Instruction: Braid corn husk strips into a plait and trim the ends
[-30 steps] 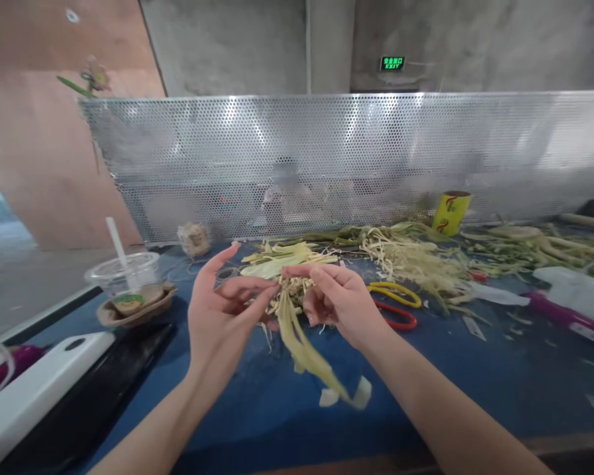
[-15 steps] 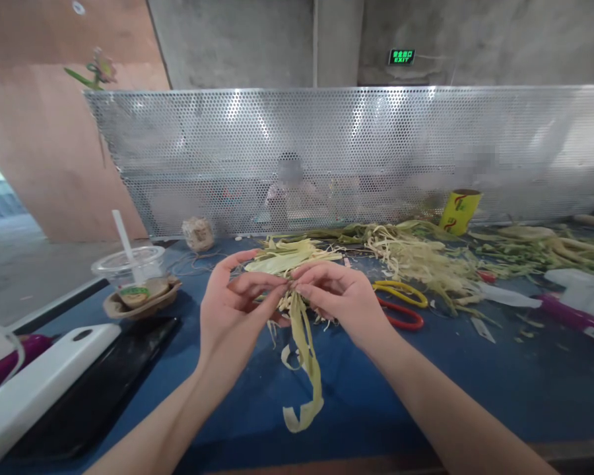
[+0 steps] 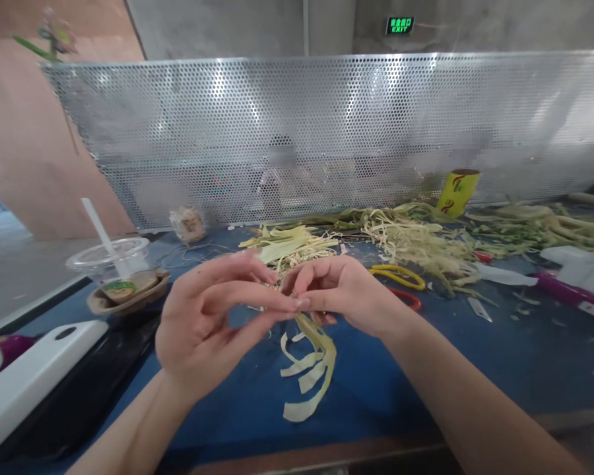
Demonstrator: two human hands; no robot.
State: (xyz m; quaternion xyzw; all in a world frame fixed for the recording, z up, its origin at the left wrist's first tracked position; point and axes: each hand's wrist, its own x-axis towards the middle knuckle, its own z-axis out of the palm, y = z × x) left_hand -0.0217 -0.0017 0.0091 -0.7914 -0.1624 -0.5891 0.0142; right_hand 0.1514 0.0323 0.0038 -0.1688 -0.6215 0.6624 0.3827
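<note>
My left hand [image 3: 208, 316] and my right hand [image 3: 346, 293] meet above the blue table, fingertips pinched together on a bundle of pale green, husk-like plant strips [image 3: 321, 356]. Several curling ends of the bundle hang below my fingers towards the table. My fingers hide the spot where the strips are gripped. Just behind my hands lies a pile of flat pale leaf strips [image 3: 297, 241]. To the right of my right hand are scissors with one yellow handle [image 3: 400, 277] and one red handle [image 3: 408, 300], the red one partly covered by my wrist.
Shredded strips [image 3: 416, 244] spread across the back right, beside a yellow tube [image 3: 458, 192]. A purple-handled tool [image 3: 569, 297] lies at right. On the left are a plastic cup [image 3: 123, 264] with a straw, a twine ball [image 3: 187, 224] and a white case [image 3: 44, 389]. A perforated metal screen [image 3: 301, 119] stands behind.
My left hand has shifted left and lower, its fingers now stretched across to my right fingertips. The hanging strip ends have fanned out. The view has tilted down slightly.
</note>
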